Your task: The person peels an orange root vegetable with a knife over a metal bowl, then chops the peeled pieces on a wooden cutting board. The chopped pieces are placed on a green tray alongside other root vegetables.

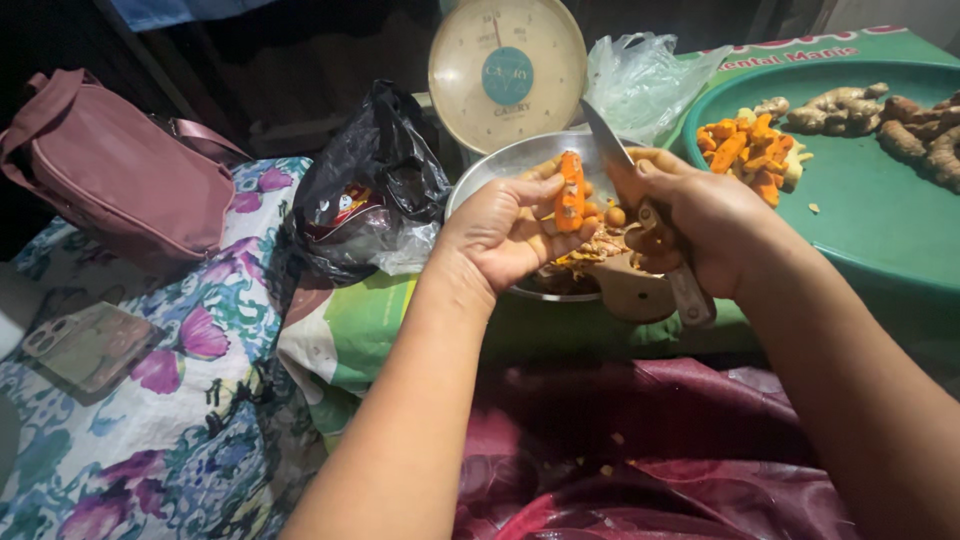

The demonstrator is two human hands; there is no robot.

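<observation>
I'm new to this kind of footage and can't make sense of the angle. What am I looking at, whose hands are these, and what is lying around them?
There is no machine here: the one picture comes from a camera worn on a person's head, looking down at their own two bare hands. The left hand holds a peeled orange root. The right hand grips a knife with a wooden handle, its blade pointing up beside the root. Under the hands sits a metal bowl with peelings in it. Behind it stands a dial kitchen scale. To the right, a green tray carries cut orange pieces and unpeeled roots. To the left lie a black plastic bag, a pink handbag and a phone on a flowered cloth.
</observation>
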